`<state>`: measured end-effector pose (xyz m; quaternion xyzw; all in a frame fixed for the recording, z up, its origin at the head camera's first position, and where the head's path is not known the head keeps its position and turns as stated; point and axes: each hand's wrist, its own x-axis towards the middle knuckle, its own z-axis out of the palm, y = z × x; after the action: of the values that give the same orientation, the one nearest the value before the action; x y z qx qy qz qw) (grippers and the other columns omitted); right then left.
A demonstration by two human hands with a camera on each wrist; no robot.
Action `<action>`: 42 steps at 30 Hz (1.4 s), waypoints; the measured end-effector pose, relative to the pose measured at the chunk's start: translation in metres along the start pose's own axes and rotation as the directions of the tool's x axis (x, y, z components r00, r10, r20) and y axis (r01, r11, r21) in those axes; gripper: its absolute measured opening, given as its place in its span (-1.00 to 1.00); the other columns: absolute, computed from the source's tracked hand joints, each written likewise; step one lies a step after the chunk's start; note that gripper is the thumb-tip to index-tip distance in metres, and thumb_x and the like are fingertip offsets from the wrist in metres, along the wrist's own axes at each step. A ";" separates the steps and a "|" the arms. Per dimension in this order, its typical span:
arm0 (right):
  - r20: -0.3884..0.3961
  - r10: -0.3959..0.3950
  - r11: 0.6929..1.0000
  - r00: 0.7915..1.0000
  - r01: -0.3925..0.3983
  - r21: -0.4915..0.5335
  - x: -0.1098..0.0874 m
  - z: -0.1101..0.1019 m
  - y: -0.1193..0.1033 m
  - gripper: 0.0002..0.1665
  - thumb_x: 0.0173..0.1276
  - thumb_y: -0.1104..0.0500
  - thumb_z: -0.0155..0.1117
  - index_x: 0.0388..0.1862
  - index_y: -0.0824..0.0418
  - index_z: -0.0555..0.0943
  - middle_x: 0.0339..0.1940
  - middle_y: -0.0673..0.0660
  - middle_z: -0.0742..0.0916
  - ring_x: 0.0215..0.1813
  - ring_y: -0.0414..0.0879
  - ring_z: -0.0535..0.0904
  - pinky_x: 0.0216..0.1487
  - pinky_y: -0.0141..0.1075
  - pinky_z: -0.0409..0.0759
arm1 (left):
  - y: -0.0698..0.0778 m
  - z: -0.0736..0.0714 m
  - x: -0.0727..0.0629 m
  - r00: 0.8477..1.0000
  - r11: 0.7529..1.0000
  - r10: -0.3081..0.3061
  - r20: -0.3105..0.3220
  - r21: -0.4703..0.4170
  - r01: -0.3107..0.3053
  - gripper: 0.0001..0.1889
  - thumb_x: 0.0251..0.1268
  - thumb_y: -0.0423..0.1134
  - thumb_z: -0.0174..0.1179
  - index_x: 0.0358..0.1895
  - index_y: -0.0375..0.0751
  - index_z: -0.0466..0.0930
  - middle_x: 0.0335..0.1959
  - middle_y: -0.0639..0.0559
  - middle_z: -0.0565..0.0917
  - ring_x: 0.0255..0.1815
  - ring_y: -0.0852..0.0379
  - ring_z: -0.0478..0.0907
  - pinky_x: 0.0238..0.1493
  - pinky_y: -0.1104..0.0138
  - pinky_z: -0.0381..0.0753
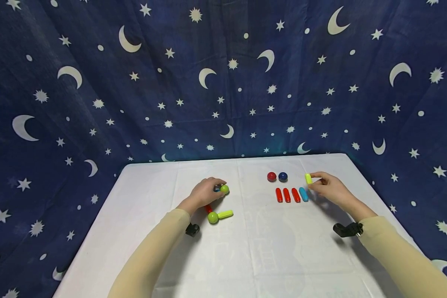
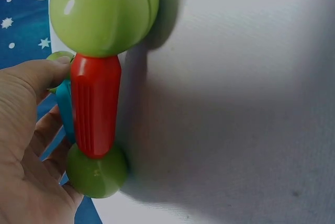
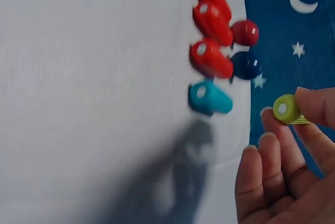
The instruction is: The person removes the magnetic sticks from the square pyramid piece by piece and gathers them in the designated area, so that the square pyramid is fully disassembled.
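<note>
Over right side of white table point(image 1: 272, 252), your right hand point(image 1: 330, 190) pinches yellow stick point(image 1: 308, 179) near red sticks point(image 1: 287, 195); likely light, stiff, slick, best held mid-length. Your left hand point(image 1: 204, 192) holds green ball point(image 1: 224, 189) and blue stick point(image 2: 64, 108).

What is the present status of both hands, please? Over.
Left hand grips joined sticks and balls. Right hand pinches lime stick. Possible obstacle: blue stick, lying near right hand.

Navy curtain point(image 1: 179, 54) printed with pale moons and stars, white-covered table point(image 1: 283, 256), soft shadows, creased cloth
</note>
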<state>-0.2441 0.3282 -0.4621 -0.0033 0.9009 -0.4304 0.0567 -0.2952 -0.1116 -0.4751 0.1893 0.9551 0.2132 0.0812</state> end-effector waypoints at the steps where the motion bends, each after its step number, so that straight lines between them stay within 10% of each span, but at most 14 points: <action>1: 0.005 0.013 1.000 1.000 -0.013 -0.003 0.000 -0.001 0.003 -0.31 0.50 0.05 0.30 0.45 0.38 0.37 0.06 0.36 0.65 -0.11 0.11 0.59 -0.14 -0.16 0.62 | 0.000 0.000 0.000 1.000 1.000 -0.001 0.000 -0.003 0.001 -0.55 0.38 -0.10 0.35 0.32 0.04 0.61 0.20 0.02 0.64 0.25 -0.02 0.50 0.32 0.05 0.42; 42: 0.048 0.100 0.986 0.994 -0.092 -0.139 -0.002 0.002 0.025 -0.28 0.57 -0.06 0.17 0.41 0.47 0.37 -0.16 0.24 0.64 -0.25 0.01 0.54 -0.32 -0.20 0.53 | 0.002 -0.002 -0.001 1.000 1.000 -0.013 0.012 -0.024 0.013 -0.51 0.40 -0.07 0.33 0.33 -0.08 0.56 0.11 -0.02 0.67 0.16 -0.02 0.56 0.23 0.07 0.50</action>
<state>-0.2405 0.3430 -0.4825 0.0243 0.9255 -0.3641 0.1015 -0.2944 -0.1109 -0.4724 0.1832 0.9531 0.2232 0.0906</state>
